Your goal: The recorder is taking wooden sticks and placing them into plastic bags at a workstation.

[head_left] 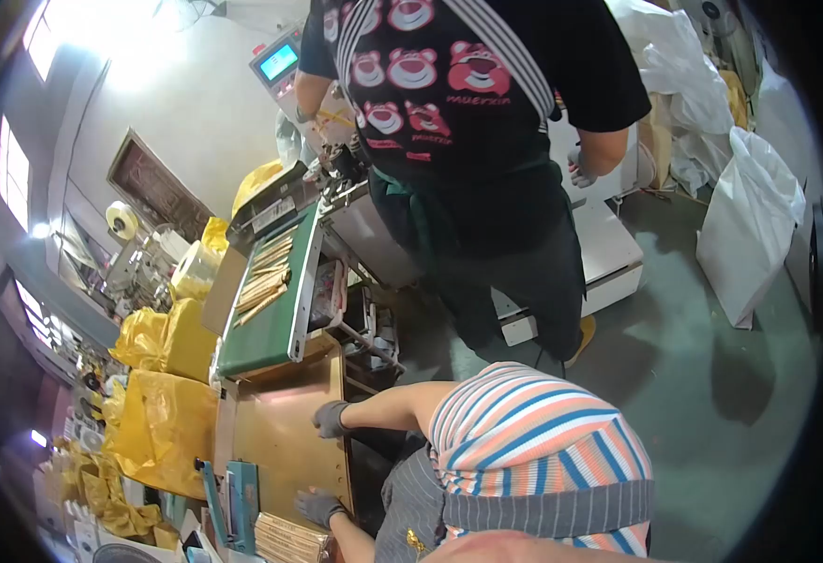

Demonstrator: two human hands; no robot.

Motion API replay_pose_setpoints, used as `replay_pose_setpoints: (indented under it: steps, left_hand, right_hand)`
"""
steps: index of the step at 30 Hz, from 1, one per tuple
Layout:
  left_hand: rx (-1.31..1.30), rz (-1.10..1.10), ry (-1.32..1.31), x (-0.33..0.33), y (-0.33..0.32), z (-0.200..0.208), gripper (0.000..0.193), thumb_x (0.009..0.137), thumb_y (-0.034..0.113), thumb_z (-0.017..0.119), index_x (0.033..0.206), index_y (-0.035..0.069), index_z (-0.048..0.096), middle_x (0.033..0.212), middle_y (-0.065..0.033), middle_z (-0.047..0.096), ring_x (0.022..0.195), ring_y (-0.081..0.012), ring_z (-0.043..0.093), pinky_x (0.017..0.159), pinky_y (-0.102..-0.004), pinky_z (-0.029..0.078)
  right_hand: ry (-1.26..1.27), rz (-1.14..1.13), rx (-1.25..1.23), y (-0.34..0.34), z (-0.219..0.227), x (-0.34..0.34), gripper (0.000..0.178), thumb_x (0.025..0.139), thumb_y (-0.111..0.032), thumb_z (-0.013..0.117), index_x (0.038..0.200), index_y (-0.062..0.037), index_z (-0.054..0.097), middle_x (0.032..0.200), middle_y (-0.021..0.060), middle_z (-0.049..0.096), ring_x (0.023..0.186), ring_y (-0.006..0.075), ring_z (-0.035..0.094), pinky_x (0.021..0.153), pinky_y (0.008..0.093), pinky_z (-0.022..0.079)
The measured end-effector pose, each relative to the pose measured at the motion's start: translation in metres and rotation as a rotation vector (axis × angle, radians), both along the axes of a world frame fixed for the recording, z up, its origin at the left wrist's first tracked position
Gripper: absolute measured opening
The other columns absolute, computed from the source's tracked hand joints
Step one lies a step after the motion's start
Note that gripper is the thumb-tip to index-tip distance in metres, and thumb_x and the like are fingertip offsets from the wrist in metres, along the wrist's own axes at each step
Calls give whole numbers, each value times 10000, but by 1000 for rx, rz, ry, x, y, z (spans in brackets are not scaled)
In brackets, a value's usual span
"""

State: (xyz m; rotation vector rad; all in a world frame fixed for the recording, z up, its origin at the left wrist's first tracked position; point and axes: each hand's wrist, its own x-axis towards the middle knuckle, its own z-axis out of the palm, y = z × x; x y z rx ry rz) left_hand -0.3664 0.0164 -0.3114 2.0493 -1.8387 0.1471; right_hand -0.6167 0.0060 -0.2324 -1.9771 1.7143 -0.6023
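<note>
My right hand (332, 419), in a grey glove, rests over the middle of a brown wooden tabletop (280, 427). Its short-looking fingers point left, loosely stretched, with nothing visible in them. Closer to me, my left hand (319, 508) wears a matching glove and lies over the same board with its fingers spread. Just beside it is a stack of slim golden-brown sticks (289, 540), partly cut off by the lower edge. A teal fixture (241, 505) stands left of that stack. More slim tan sticks (266, 275) lie in a loose row on a green conveyor belt (271, 330) beyond the board.
A co-worker (468, 188) in a black printed shirt and apron stands ahead, beside a machine with a lit screen (278, 62). Yellow plastic-covered boxes (163, 427) line the left. Large white sacks (749, 225) stand on the green floor at right. Below the conveyor is a cluttered rack (360, 319).
</note>
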Motion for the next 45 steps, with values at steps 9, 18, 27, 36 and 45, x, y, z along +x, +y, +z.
replay_pose_setpoints:
  steps: [9, 18, 27, 36, 45]
  left_hand:
    - [-26, -19, -48, 7, -33, -8, 529, 905, 390, 438, 1248, -11, 476, 1295, -251, 447, 1218, -370, 409, 999, -438, 329]
    - [-10, 11, -104, 15, -82, 3, 562, 898, 431, 457, 1237, -16, 480, 1279, -256, 455, 1199, -374, 424, 983, -447, 356]
    - [16, 64, -60, 31, -108, 11, 601, 886, 475, 485, 1250, -3, 469, 1278, -248, 450, 1197, -375, 416, 992, -452, 344]
    - [-49, 43, -52, 27, -105, 15, 580, 891, 449, 495, 1257, 0, 471, 1295, -229, 445, 1212, -356, 415, 999, -426, 342]
    - [-45, 47, -31, 31, -104, 9, 570, 889, 424, 512, 1256, -11, 471, 1297, -231, 444, 1207, -357, 419, 999, -420, 343]
  right_hand:
    - [-47, -152, -279, -52, -26, -9, 365, 756, -318, 571, 1009, -56, 596, 1049, 188, 559, 1009, 358, 527, 856, 444, 427]
    - [123, -91, -307, -69, -59, -19, 403, 775, -391, 573, 969, -38, 575, 1109, 181, 490, 1083, 339, 429, 907, 453, 339]
    - [89, -12, -388, -60, -47, -23, 487, 775, -372, 554, 1069, 15, 520, 1224, 243, 423, 1128, 364, 380, 914, 456, 313]
    - [40, -32, -375, -61, -42, -23, 515, 770, -323, 580, 1147, 15, 490, 1208, 242, 424, 1148, 381, 382, 917, 461, 329]
    - [17, -13, -339, -61, -40, -24, 532, 776, -327, 572, 1170, 17, 480, 1230, 251, 414, 1177, 391, 365, 929, 469, 326]
